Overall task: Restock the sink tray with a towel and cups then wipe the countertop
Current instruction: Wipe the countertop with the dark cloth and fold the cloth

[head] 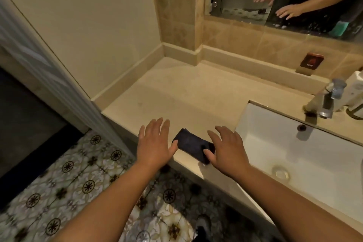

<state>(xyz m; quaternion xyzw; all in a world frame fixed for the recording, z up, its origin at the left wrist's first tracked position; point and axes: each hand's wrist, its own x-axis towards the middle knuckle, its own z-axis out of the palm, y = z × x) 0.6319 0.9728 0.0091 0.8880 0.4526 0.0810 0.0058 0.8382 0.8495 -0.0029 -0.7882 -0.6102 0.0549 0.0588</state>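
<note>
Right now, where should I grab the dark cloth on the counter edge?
Take the folded dark cloth across its narrow width from above, near the right hand, whose thumb already touches it. It lies flat and folded by the countertop front edge, so a top pinch probably works.

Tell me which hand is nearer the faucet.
Right. The right hand sits beside the sink's near-left corner, below-left of the faucet. The left hand is farther left, past the dark cloth.

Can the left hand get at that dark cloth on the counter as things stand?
Probably yes. The left hand is open, flat, right beside the dark cloth near the countertop's front edge, its thumb at the cloth's left end. Nothing lies between; the right hand only covers the other end.
</note>
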